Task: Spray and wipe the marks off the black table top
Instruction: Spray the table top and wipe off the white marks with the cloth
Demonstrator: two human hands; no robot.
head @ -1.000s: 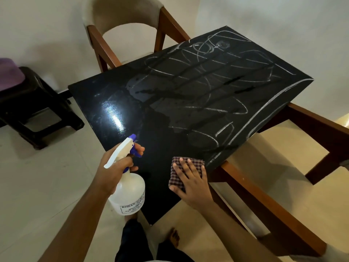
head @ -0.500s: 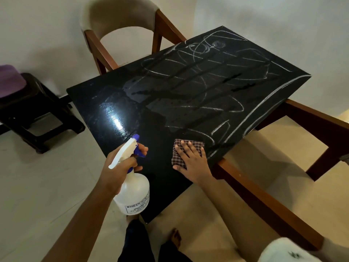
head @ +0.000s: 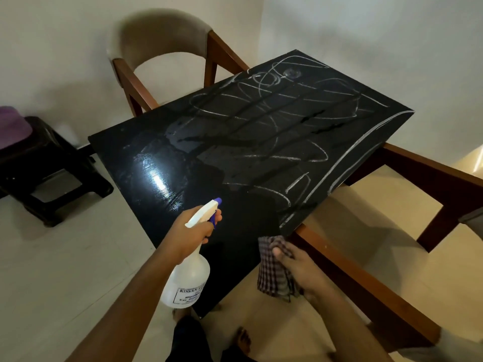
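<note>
Two hands are occupied at the black table top's (head: 235, 142) near corner.
Spray bottle (head: 192, 267) is gripped by left hand (head: 189, 231), nozzle aimed at chalk marks (head: 274, 152) ahead; checked cloth (head: 273, 270) is clutched by right hand (head: 304, 270) off the near right edge.

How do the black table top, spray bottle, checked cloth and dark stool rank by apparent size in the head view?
1. black table top, by far largest.
2. dark stool, partly cut off at the frame edge.
3. spray bottle and checked cloth look alike; both are near the camera and partly hand-covered, so unranked.
</note>
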